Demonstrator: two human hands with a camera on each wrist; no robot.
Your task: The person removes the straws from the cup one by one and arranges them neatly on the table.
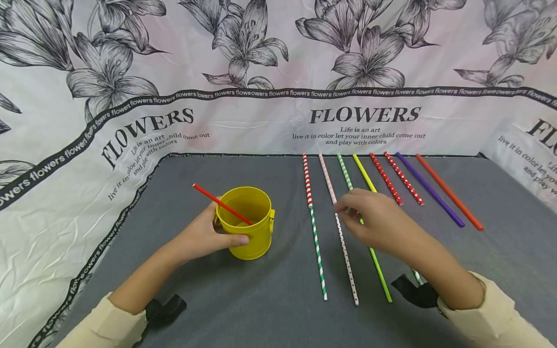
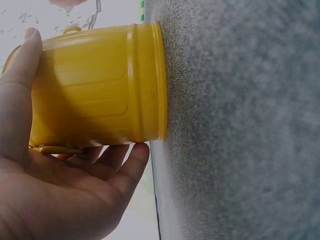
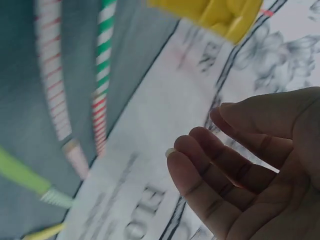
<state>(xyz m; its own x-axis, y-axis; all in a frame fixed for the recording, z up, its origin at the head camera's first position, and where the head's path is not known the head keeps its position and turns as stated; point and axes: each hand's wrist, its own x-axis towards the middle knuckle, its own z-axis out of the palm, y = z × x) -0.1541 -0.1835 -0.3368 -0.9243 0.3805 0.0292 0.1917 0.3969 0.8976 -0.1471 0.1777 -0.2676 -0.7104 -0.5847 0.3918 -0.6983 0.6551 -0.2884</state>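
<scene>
My left hand grips a small yellow bucket standing upright on the table, thumb along the near side and fingers behind it. In the left wrist view the bucket sits between thumb and fingers, base against the cloth. A red straw leans inside, its upper end sticking out to the left. Over the straws hovers my right hand, fingers loosely bent with nothing between them. Below it lie a pale dotted straw and a lime green straw; the hand partly hides the row.
Left of these, a red-striped straw meets a green-striped straw end to end. Farther right lie red dotted straws, a purple straw and an orange straw. A flower-printed cloth hangs behind the grey table.
</scene>
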